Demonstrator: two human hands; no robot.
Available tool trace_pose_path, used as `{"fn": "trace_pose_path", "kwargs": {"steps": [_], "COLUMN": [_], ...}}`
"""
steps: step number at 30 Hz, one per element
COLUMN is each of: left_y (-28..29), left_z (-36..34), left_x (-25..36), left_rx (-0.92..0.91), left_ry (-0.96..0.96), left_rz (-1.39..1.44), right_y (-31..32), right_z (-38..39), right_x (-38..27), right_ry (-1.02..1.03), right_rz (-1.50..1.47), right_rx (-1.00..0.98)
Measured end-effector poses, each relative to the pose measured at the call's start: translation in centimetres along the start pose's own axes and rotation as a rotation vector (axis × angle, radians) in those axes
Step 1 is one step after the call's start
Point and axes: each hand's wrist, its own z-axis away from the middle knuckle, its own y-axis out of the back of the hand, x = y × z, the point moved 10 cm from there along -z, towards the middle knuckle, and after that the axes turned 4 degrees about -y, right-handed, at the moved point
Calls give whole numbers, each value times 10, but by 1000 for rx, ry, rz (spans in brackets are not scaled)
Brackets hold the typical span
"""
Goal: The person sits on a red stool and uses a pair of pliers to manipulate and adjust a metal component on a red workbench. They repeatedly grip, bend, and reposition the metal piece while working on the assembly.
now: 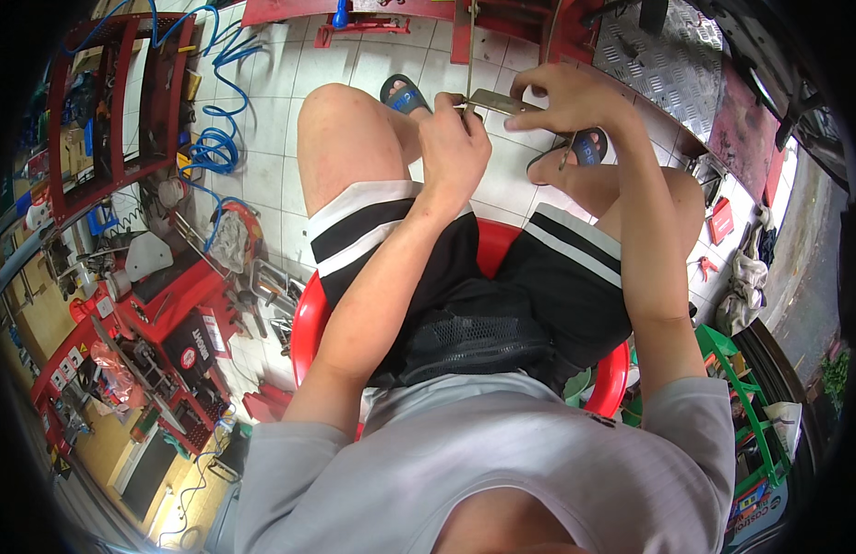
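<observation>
My left hand [454, 143] is closed, its fingertips pinching a thin brass-coloured strand [471, 55] that runs up from them and looks like a chain. Between my hands lies a flat, dull metal piece [492, 100]. Its left end comes close to my left fingertips. Around its right end, the thumb and curved fingers of my right hand [575, 100] hold it loosely. A second thin strand [554, 28] passes behind my right hand, and a short end shows below the wrist. Exactly how the strands meet the metal piece is too small to tell.
I sit on a red plastic stool [308, 323] over white floor tiles. Left are a red rack [123, 102], a coiled blue air hose [213, 152] and a red tool cart [169, 300]. A patterned metal plate [663, 69] lies ahead right; a green rack [755, 406] stands right.
</observation>
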Motion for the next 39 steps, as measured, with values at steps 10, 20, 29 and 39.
{"fn": "trace_pose_path", "kwargs": {"steps": [10, 20, 29, 39], "left_y": [7, 7, -6, -8], "left_z": [0, -1, -8, -3], "left_x": [-6, -1, 4, 1], "left_rx": [49, 99, -75, -108], "left_ry": [84, -6, -19, 57], "left_rz": [14, 10, -150, 39], "right_y": [-17, -45, -31, -34], "right_z": [-29, -39, -23, -42], "right_x": [-4, 0, -10, 12], "right_ry": [212, 122, -4, -52], "right_rz": [11, 39, 87, 167], "right_rx": [-23, -265, -243, -111]}}
